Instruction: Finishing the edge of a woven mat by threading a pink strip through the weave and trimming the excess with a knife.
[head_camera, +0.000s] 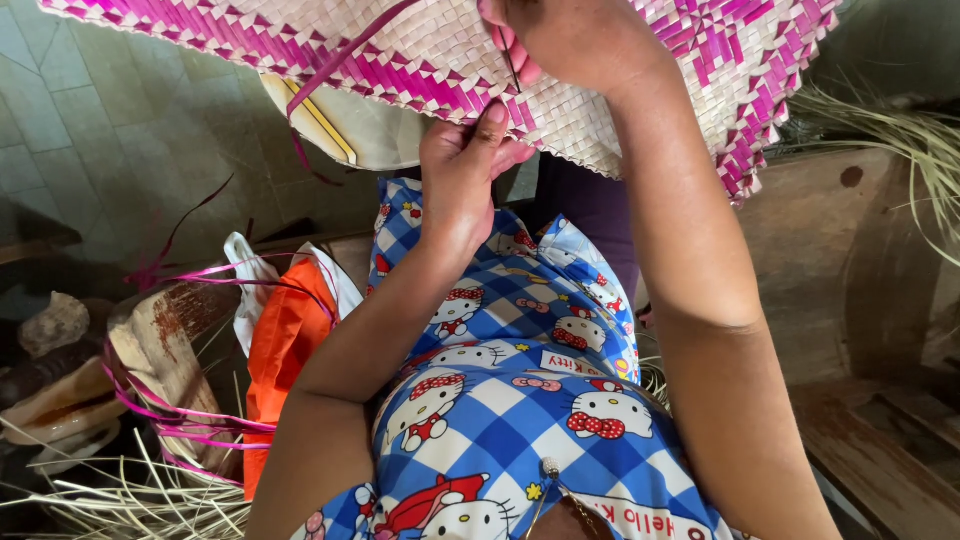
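A woven mat (420, 50) of pale and magenta strips hangs across the top of the head view. My left hand (462, 170) grips its lower edge from beneath, thumb pressed on the weave. My right hand (570, 35) lies on top of the mat near the upper edge, fingers curled round a thin dark tool or strip that pokes into the weave. A loose magenta strip (340, 62) runs diagonally over the mat. My lap in a blue checked cartoon-print cloth (500, 400) sits below.
An orange and white plastic bag (285, 340) lies at my left side. Loose magenta strips (170, 420) and pale dry leaf strips (130, 500) pile at lower left by a wooden block (165, 340). Wooden bench boards (850, 300) stretch at right, tiled floor (110, 130) at upper left.
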